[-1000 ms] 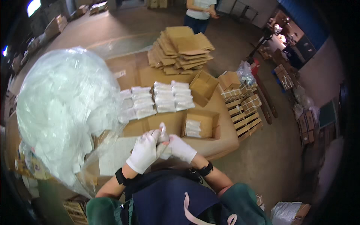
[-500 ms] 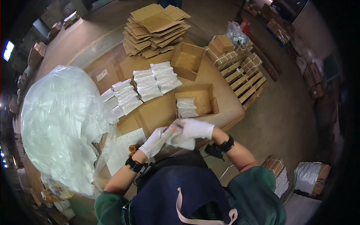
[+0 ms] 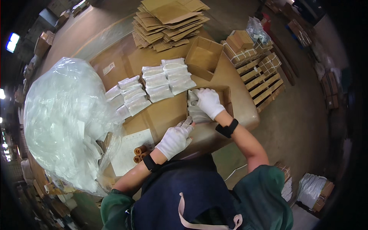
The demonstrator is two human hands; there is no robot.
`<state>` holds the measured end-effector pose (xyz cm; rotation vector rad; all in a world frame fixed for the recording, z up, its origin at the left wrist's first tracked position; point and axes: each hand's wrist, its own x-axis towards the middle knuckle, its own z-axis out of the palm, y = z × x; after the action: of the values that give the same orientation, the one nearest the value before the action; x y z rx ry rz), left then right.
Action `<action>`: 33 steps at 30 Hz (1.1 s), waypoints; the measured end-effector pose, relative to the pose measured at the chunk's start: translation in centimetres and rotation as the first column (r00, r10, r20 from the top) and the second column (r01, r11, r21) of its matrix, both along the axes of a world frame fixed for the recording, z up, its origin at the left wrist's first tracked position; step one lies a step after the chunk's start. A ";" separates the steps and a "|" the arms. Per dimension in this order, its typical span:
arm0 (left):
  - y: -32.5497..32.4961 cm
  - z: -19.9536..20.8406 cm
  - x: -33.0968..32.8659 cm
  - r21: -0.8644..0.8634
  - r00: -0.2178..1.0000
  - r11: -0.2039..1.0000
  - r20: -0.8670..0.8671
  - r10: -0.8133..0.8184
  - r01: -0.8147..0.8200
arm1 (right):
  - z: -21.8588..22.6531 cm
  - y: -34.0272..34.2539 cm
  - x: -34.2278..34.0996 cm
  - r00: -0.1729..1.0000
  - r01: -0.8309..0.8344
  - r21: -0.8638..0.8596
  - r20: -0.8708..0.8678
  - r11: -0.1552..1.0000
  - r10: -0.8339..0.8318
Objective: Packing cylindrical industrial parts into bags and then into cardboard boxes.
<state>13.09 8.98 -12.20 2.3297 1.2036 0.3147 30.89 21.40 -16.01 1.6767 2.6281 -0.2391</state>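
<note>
While my right hand (image 3: 210, 103) curls over the white packets (image 3: 197, 116) inside the carton (image 3: 227, 96), I cannot tell whether it pinches one. My left hand (image 3: 173, 142), fingers loosely extended, is at the near-left corner.

The right hand (image 3: 210, 102) is inside a carton (image 3: 227, 100) near the right edge of the worktop (image 3: 244, 105), the left hand (image 3: 174, 141) beside the carton's near-left corner.

Small packets (image 3: 196, 115) lie in the open box (image 3: 227, 99). Left of the open box are more packets (image 3: 168, 81), then a big bag (image 3: 63, 115). Behind it are a second box (image 3: 203, 57) and flat cardboard (image 3: 168, 25).
</note>
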 end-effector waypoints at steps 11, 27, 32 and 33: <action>-2.8 2.9 -3.7 -0.004 0.990 0.999 0.128 0.052 -0.052 | 2.4 -1.5 -1.1 0.988 -0.143 -0.053 0.049 0.988 0.146; -2.3 -6.0 -27.4 -0.896 -0.487 0.162 0.368 0.792 -0.413 | 6.1 -12.6 -6.8 0.833 -0.136 -0.005 -0.541 0.991 0.112; -3.1 -12.1 -31.4 -0.686 -0.203 0.313 0.561 0.803 -0.657 | 7.6 -13.0 -8.8 0.837 -0.208 0.055 -0.506 0.977 0.207; -3.8 -11.3 -30.6 -0.277 0.133 0.353 0.587 0.798 -0.894 | 7.9 -13.0 -8.9 0.831 -0.206 0.062 -0.517 0.977 0.208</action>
<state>-17.48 5.13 -23.53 1.0274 2.0050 1.5211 22.00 8.35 -8.09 1.4671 3.1581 -0.7881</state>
